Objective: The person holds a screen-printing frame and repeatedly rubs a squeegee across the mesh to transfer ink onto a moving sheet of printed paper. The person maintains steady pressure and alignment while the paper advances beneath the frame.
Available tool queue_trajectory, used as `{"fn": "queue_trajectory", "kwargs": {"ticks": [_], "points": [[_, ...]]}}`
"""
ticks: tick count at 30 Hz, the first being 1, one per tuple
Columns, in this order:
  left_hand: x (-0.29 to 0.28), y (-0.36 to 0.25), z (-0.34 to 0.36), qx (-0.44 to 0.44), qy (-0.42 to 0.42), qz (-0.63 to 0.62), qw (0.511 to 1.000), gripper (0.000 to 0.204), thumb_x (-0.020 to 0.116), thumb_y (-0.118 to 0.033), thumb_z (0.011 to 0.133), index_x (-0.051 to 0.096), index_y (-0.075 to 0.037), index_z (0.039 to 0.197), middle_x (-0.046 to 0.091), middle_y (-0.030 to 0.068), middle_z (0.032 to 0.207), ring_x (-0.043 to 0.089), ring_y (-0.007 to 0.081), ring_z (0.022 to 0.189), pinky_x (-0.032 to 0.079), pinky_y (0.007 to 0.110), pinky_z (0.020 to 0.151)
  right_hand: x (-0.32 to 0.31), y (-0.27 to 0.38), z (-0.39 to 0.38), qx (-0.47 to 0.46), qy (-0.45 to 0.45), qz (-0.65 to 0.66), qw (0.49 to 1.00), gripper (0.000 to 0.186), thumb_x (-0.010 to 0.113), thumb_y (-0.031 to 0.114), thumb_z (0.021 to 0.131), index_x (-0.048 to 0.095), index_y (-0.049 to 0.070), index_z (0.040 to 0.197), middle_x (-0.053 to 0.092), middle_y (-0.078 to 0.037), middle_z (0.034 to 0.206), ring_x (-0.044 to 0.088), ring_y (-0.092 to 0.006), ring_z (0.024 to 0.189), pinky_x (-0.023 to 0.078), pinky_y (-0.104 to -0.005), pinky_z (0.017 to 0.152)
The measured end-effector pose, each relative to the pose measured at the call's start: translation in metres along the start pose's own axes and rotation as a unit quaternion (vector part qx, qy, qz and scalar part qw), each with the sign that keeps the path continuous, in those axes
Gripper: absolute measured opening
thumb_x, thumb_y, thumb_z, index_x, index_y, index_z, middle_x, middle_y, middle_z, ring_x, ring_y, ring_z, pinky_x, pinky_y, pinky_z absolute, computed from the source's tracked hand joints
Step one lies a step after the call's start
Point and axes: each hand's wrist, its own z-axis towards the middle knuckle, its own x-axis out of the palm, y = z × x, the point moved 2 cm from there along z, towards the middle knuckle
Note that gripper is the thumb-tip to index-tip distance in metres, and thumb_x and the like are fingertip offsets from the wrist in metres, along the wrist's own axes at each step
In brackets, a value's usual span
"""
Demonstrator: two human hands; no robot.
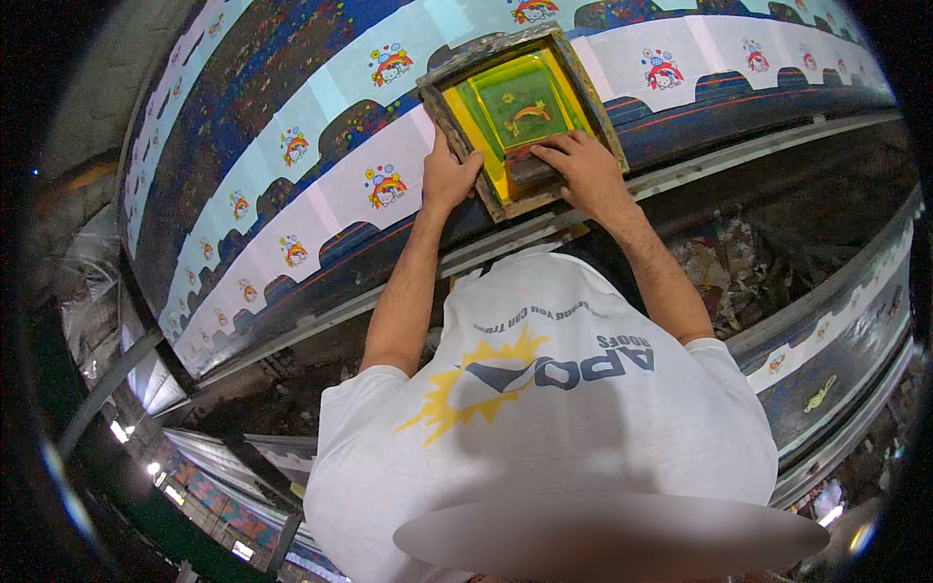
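A wooden-framed printing screen [595, 97] lies tilted on the long printing table, over a strip of pale pink cloth pieces. Yellow ink borders its mesh, and a green window [510, 92] in the middle shows a small rainbow motif. My left hand [450, 175] grips the frame's left side near the lower corner, thumb on top and fingers along the outer edge. Inside the frame, at its near end, my right hand [588, 170] is closed on a squeegee [527, 167] with a dark, ink-stained body. Its lower edge against the mesh is hidden.
Pale pink pieces [335, 199] and light blue pieces [335, 117] with rainbow prints run along the ink-spotted table. A metal rail [680, 175] follows its near edge. Behind me stands another table [807, 389] with printed pieces. Scraps [724, 262] lie on the floor between.
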Motion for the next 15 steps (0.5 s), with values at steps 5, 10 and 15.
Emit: {"fn": "queue_trajectory", "kwargs": {"ticks": [5,10,15], "points": [[-0.002,0.002,-0.005,-0.102,0.032,-0.093,0.990,0.085,0.076,-0.012,0.091,0.034,-0.004,0.164,0.080,0.0119,0.096,0.073,0.0177,0.060,0.059,0.034,0.051,-0.001,-0.001,0.002,-0.027,-0.012,0.008,1.000,0.070,0.082,-0.001,0.071,0.069,0.012,0.138,0.068,-0.007,0.133,0.063,-0.0325,0.122,0.056,-0.0443,0.106],[0.001,0.007,-0.004,-0.034,0.004,-0.118,0.992,0.082,0.076,-0.010,0.092,0.037,-0.004,0.164,0.080,0.0094,0.094,0.071,0.0129,0.060,0.057,0.031,0.048,-0.002,-0.004,0.005,-0.040,-0.006,0.017,0.999,0.068,0.081,-0.001,0.071,0.069,0.010,0.137,0.068,-0.008,0.132,0.063,-0.0334,0.122,0.055,-0.0448,0.105],[-0.001,0.011,-0.004,-0.057,0.009,-0.096,0.994,0.080,0.076,-0.011,0.092,0.040,-0.003,0.162,0.080,0.0107,0.101,0.072,0.0130,0.064,0.059,0.030,0.054,-0.003,-0.002,0.006,-0.033,-0.002,0.023,0.999,0.066,0.081,-0.001,0.071,0.070,0.009,0.135,0.068,-0.008,0.134,0.063,-0.0340,0.122,0.055,-0.0457,0.105]]}}
